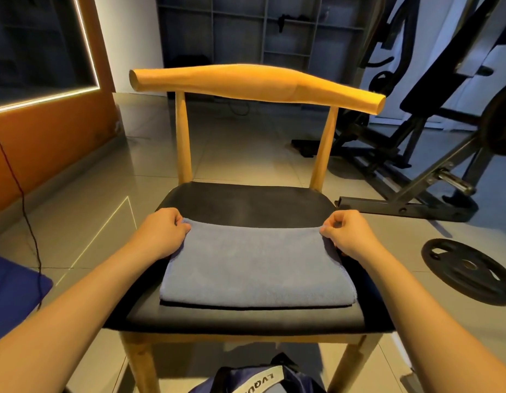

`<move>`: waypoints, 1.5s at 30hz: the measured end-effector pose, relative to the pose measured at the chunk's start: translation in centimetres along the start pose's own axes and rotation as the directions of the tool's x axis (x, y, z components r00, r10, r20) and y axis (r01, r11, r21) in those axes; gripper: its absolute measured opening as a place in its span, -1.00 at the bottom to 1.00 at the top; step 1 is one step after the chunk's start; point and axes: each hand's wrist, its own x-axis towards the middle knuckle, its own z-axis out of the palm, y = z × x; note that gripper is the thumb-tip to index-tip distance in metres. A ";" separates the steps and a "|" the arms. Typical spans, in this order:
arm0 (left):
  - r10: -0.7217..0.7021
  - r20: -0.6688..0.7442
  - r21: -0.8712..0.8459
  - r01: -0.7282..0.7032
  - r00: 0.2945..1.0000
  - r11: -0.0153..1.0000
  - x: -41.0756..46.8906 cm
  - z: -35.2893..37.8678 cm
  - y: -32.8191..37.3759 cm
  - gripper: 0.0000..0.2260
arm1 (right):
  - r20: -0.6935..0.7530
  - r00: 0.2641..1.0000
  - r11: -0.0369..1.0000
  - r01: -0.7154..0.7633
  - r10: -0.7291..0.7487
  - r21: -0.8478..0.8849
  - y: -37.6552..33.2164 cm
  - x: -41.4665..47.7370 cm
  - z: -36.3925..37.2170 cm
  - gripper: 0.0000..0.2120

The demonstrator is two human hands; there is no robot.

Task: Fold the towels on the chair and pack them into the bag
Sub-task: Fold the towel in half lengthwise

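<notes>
Closest, cut off by the bottom edge: bag [254, 381], mouth hidden, lettering only partly readable. Just beyond, on the chair [246, 205] seat, toward its front: grey towel [254, 268], folded flat. Left hand [161, 231] pinching the far left corner, right hand [348, 231] pinching the far right one. Hold both corners level, draw them toward the near edge, match edges, then press flat. Hard to tell whether a darker towel lies underneath or only shadow. Off right on the floor: weight plate [467, 270].
</notes>
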 end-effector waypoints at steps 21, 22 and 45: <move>-0.027 0.340 0.045 0.013 0.940 0.999 -0.3 -2.5 0.9 -0.73 | 0.223 0.975 0.994 0.012 0.013 -0.109 -1.4 -0.4 -0.2 -0.74; -0.019 0.337 0.032 0.009 0.941 0.999 -0.4 -2.4 1.0 -0.75 | 0.223 0.975 0.994 0.023 0.000 -0.102 -1.5 -0.5 -0.2 -0.77; 0.416 -0.007 0.172 -0.409 0.909 0.896 8.4 3.4 14.4 -0.68 | 0.574 0.789 0.774 -0.499 0.221 0.389 -1.2 -5.3 -1.9 -0.84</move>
